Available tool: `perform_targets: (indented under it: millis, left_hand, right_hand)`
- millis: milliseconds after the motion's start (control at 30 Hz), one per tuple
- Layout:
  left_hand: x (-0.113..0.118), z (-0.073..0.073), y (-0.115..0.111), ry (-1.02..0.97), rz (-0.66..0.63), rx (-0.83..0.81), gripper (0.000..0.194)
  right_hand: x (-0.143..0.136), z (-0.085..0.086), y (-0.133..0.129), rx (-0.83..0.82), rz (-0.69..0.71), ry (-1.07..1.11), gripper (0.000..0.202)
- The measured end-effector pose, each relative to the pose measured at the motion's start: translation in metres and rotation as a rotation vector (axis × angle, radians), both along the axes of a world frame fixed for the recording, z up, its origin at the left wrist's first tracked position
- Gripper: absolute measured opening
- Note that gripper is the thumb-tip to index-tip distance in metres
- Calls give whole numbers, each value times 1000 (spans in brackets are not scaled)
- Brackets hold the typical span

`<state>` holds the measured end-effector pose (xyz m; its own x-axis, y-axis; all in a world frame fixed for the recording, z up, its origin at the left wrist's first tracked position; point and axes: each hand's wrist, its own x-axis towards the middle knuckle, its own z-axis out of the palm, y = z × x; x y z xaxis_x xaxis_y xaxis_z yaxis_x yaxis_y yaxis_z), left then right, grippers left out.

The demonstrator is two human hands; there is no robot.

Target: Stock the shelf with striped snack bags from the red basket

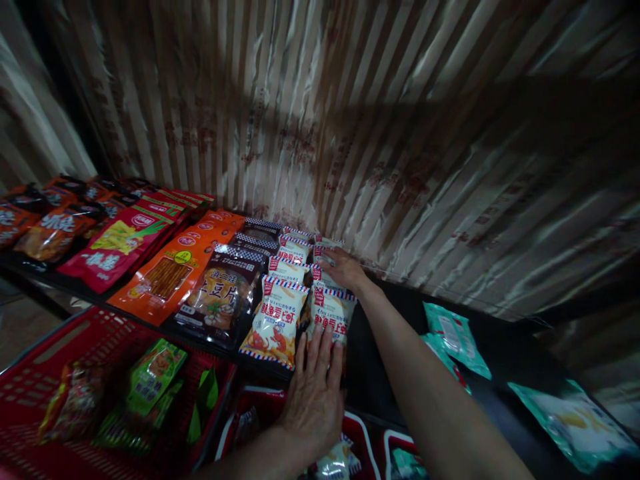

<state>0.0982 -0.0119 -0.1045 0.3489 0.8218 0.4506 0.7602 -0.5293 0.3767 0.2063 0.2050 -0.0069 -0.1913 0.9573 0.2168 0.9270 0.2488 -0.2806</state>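
Two short rows of white snack bags with red and blue striped edges stand on a black shelf. My left hand [317, 387] lies with its fingers stretched out against the lower front of the right row's front snack bag [331, 310]. My right hand [345, 268] reaches over to the rear of that row, fingers extended on the back snack bag [327, 241]; its fingertips are partly hard to make out. Beside my left fingers stands the left row's front snack bag [276, 323].
Left along the shelf lie dark brown packs [220, 293], orange packs [175, 267], and pink packs [120, 243]. Teal packs [457, 337] lie to the right. Below are a red basket [30, 380] with green packs and a white-rimmed basket [367, 440]. A corrugated wall [300, 120] rises behind.
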Motion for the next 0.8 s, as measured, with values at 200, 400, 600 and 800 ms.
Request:
perform_targets:
  millis: [200,400,600,800]
  left_hand:
    - [-2,5,3,-25,-41,-75,62]
    - [-2,17,3,-102,-48,-192,67]
    - [0,21,5,-116,-23,-229,69]
    - [1,19,4,-126,-2,-180,71]
  right_hand:
    - [-4,-2,10,-46,-46,-40,49]
    - [0,-1,9,-3,-60,-68,43]
    - [1,-2,10,47,-17,-98,33]
    - [-3,-4,7,84,48,-94,37]
